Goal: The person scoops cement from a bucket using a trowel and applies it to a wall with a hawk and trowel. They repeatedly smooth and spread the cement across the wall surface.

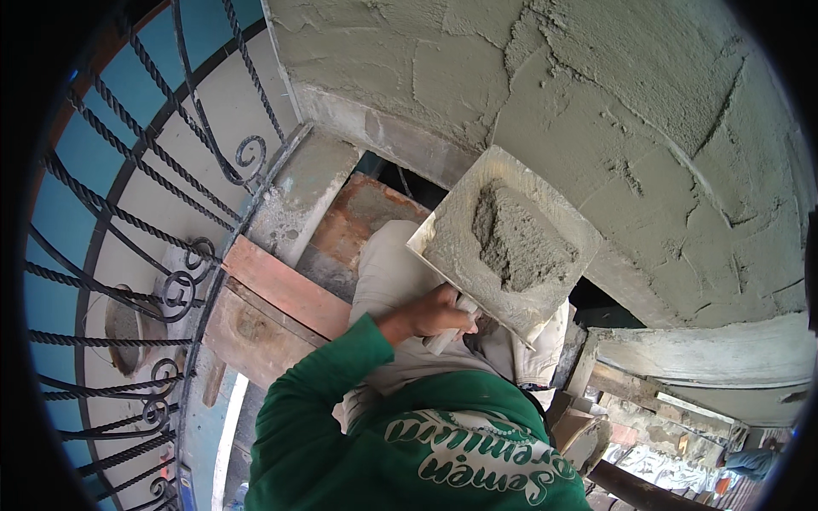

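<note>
My left hand (433, 313) comes out of a green sleeve and is closed around the pale handle under a square plasterer's board (452, 247). The board is held tilted in front of me, just below a wall (648, 128) covered in rough wet grey plaster. A lump of grey mortar (520, 243) sits on the middle of the board. My right hand does not show anywhere in the picture.
A black wrought-iron railing (153, 221) with twisted bars and scrolls curves along the left. Reddish wooden planks (285, 289) and a concrete ledge (302, 192) lie below the wall. My beige trousers (388, 272) show under the board. Timber pieces (613, 383) lie at lower right.
</note>
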A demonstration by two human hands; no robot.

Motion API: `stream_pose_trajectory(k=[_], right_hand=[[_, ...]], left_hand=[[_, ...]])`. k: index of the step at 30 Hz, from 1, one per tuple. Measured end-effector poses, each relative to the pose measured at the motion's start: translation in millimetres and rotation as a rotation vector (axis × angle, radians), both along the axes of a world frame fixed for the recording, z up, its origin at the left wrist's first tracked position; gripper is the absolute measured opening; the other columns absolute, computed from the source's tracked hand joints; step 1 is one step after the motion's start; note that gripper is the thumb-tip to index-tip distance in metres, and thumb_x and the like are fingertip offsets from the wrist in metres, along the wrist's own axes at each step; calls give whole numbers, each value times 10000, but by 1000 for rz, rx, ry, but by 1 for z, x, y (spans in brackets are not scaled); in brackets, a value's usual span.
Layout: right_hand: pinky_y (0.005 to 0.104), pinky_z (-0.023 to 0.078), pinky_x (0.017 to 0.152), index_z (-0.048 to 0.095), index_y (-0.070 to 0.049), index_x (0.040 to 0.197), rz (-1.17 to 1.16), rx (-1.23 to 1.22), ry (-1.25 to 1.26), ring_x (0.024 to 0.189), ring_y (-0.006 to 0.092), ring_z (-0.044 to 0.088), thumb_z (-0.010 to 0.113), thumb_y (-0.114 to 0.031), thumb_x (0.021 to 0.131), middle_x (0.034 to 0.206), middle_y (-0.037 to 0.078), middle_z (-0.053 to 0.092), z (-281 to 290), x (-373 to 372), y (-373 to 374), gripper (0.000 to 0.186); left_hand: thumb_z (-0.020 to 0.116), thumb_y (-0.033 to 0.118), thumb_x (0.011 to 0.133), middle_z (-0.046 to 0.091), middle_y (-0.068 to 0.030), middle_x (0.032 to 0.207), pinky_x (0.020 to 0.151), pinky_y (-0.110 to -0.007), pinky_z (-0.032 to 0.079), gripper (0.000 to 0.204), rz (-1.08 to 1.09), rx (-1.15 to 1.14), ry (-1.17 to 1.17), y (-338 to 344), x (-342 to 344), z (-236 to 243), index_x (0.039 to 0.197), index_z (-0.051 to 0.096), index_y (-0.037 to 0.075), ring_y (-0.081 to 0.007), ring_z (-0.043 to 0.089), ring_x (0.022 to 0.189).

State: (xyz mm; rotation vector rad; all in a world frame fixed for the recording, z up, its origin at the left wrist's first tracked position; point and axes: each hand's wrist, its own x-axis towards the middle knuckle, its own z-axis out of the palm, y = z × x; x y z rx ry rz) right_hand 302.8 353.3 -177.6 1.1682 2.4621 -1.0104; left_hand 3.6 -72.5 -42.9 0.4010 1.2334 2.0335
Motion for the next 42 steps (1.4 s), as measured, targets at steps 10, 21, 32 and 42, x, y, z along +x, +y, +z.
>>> stream_pose_trajectory(k=[10,21,32,42], right_hand=[[405,454,1070,539,103,1395,235,204,98,1273,385,600,642,-375,964,1352,295,618,187,-111,-13,651],[294,457,707,704,1,1030,279,-152,276,757,128,570,603,-313,996,869,29,683,263,-223,13,331],[363,463,1040,520,80,1395,339,-402,740,1191,223,612,646,-88,1007,1265,153,650,266,-205,-7,441],[501,486,926,580,-4,1373,1248,513,722,1039,436,625,806,-173,837,1198,256,653,309,-261,-118,606]], left_hand=[[695,47,835,596,-68,899,586,-324,511,287,141,-68,66,-39,-11,18,1092,571,10,-162,616,662],[658,63,855,628,-87,867,584,-334,518,232,246,-63,45,-41,-9,12,1071,594,7,-166,632,694],[675,53,835,599,-70,885,576,-336,505,308,239,-102,30,-40,-20,11,1123,573,17,-166,605,663],[702,81,851,602,-57,915,603,-320,501,270,193,-131,348,-37,-59,41,1091,596,16,-148,603,677]])
